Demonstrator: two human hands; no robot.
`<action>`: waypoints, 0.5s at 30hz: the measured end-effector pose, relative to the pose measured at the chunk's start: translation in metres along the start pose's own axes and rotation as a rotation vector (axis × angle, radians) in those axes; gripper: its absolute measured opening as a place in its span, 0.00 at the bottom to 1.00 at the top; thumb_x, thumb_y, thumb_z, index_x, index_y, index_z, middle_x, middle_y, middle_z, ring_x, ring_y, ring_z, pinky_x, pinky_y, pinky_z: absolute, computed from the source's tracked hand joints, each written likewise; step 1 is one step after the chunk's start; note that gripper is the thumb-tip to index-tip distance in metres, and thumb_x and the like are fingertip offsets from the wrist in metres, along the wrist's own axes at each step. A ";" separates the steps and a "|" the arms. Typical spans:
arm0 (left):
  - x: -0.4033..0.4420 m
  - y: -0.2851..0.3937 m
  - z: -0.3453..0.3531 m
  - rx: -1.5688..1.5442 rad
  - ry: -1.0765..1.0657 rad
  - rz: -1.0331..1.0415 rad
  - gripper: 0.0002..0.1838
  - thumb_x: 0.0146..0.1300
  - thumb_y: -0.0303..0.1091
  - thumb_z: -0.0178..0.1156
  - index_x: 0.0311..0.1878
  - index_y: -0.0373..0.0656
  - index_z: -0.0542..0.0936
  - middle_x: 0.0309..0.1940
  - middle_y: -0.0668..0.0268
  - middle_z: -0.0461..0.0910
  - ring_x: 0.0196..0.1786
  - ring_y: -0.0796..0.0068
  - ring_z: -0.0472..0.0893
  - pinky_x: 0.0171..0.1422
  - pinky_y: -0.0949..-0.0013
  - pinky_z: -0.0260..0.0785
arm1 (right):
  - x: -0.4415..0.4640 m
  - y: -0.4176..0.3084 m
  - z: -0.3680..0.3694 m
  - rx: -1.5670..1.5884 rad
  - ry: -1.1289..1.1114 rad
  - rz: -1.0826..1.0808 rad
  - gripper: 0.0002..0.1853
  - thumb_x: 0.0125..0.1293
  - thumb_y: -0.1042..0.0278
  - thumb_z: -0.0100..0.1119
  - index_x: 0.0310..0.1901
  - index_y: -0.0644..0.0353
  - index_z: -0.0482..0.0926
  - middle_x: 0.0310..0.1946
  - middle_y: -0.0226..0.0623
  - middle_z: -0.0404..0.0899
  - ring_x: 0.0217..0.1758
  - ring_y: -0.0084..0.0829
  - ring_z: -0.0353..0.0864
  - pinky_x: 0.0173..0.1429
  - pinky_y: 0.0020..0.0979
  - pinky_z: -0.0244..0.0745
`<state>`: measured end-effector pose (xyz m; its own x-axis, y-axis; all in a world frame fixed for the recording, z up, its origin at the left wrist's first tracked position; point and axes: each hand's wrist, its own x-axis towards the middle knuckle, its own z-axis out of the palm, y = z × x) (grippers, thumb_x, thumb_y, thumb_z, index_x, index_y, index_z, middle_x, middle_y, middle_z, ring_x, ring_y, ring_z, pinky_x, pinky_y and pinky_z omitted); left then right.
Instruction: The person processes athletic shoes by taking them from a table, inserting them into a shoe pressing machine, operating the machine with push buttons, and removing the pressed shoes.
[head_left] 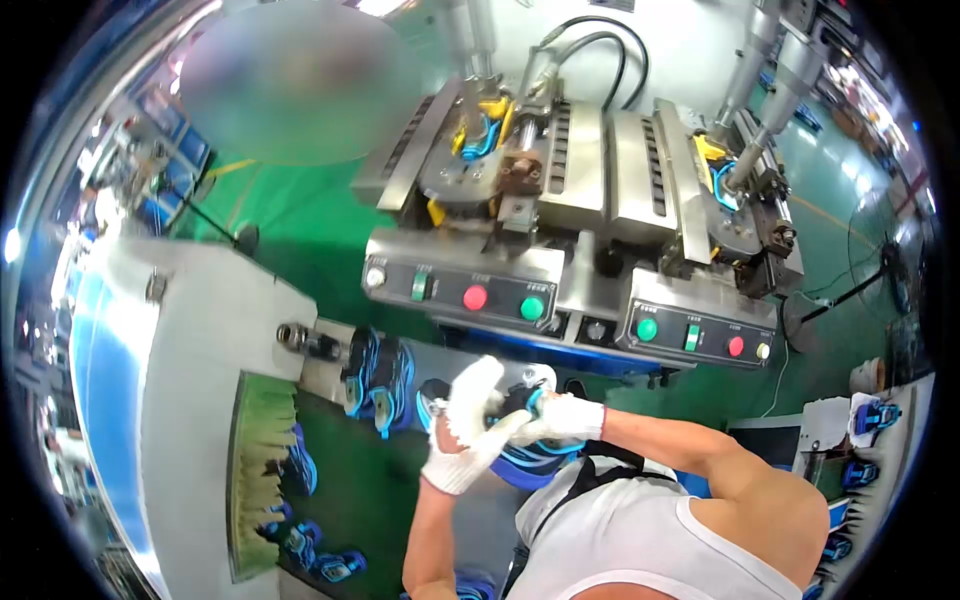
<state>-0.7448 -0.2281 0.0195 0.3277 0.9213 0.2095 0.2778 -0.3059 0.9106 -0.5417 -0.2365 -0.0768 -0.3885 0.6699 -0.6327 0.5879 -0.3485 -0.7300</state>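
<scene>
Presently both hands wear white gloves and are close together over one dark shoe with blue trim. Right hand (565,418): curled closed on the upper of the held shoe (535,462), whose blue sole edge shows just below the glove. Left hand (465,430): immediately left of the right one, thumb pointing toward it, fingers raised; cannot tell whether they are gripping anything, as the contact is hidden behind the glove.

Just left of the left hand: another shoe (430,393), partly covered by the glove. Farther left, two more shoes side by side, a near shoe (397,390) and a far shoe (362,362), both on the grey bench (440,362) that runs beneath the hands.

Beyond the hands: two control panels with red and green buttons, the left panel (445,290) ahead of the left hand, the right panel (670,330) ahead and right of the right hand. Behind these, metal machinery (575,190).

Well left of the left hand: a pale housing (220,330), its opening edged by a yellow-green fringe (262,470). Well right of the right hand: a standing fan (880,245).
</scene>
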 end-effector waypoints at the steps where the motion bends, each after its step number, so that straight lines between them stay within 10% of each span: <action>1: 0.027 0.012 -0.007 0.238 0.042 0.206 0.32 0.54 0.23 0.77 0.63 0.39 0.78 0.63 0.52 0.77 0.54 0.56 0.84 0.62 0.59 0.79 | -0.010 0.013 -0.016 0.015 0.021 -0.020 0.42 0.51 0.34 0.77 0.54 0.67 0.82 0.42 0.52 0.85 0.45 0.35 0.86 0.51 0.36 0.80; 4: 0.084 0.025 -0.009 0.302 0.290 0.360 0.32 0.62 0.20 0.69 0.70 0.38 0.74 0.66 0.55 0.76 0.61 0.63 0.82 0.67 0.63 0.77 | -0.055 0.028 -0.071 0.680 0.184 -0.209 0.48 0.53 0.51 0.85 0.69 0.71 0.74 0.59 0.45 0.83 0.58 0.34 0.83 0.62 0.34 0.79; 9: 0.185 0.014 0.013 0.468 0.284 0.215 0.28 0.68 0.21 0.65 0.71 0.38 0.75 0.64 0.55 0.79 0.61 0.63 0.82 0.67 0.62 0.76 | -0.113 0.058 -0.146 1.362 0.117 -0.220 0.18 0.61 0.71 0.78 0.50 0.70 0.87 0.43 0.40 0.90 0.39 0.28 0.89 0.44 0.31 0.85; 15: 0.284 -0.036 0.025 0.715 0.077 0.369 0.27 0.69 0.30 0.68 0.70 0.37 0.75 0.67 0.49 0.78 0.70 0.48 0.76 0.77 0.53 0.66 | -0.125 0.076 -0.183 1.469 0.095 -0.580 0.38 0.59 0.75 0.75 0.72 0.66 0.73 0.59 0.44 0.86 0.54 0.35 0.90 0.61 0.40 0.87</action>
<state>-0.6392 0.0382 0.0370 0.4557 0.7365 0.4999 0.6826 -0.6496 0.3349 -0.3188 -0.2270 -0.0066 -0.2302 0.9494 -0.2137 -0.8115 -0.3085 -0.4963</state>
